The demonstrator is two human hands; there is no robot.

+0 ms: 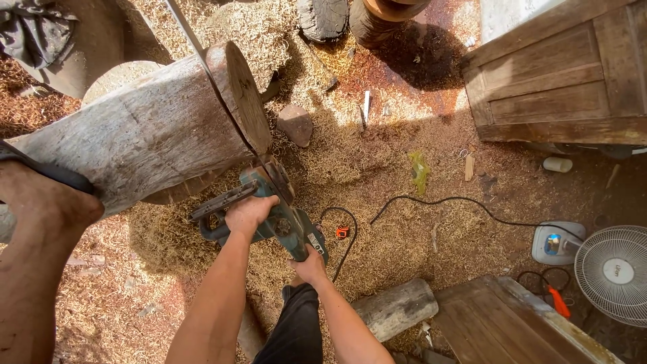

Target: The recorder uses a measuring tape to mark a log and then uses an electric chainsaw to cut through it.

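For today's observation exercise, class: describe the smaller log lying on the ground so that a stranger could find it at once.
Start at the big grey log being cut by the chainsaw in the upper left. Go down past the person's right hand to the sawdust floor beside the wooden platform. The small log lies there flat, short, pale and uncut, unlike the propped big one.

Long grey weathered log (135, 135) cut off at left edge; thin chainsaw bar (202, 61) partly buried in it, tip past top edge; white round fan (614, 273) cropped right.
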